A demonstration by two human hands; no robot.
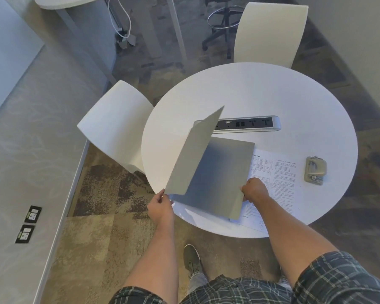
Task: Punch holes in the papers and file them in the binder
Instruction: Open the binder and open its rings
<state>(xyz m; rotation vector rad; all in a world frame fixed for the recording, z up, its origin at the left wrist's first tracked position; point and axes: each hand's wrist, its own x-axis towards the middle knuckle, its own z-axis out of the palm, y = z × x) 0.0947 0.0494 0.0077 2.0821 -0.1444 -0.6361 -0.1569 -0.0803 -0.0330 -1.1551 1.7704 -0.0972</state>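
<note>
At lower centre my left hand (160, 207) pinches the near corner of the binder's (219, 172) stiff grey front cover (193, 154) in its fingers, lifting it tilted up and open. The matte back cover lies flat on the round, smooth white counter (261, 93). My right hand (253, 190) grips the binder's right edge, fingers clenched on it. Printed papers (279, 178) lie partly under the binder. At right of centre sits the boxy metal hole punch (315, 170), apart from the papers.

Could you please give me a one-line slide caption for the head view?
Left hand lifts the binder cover; right hand steadies it over papers.
</note>
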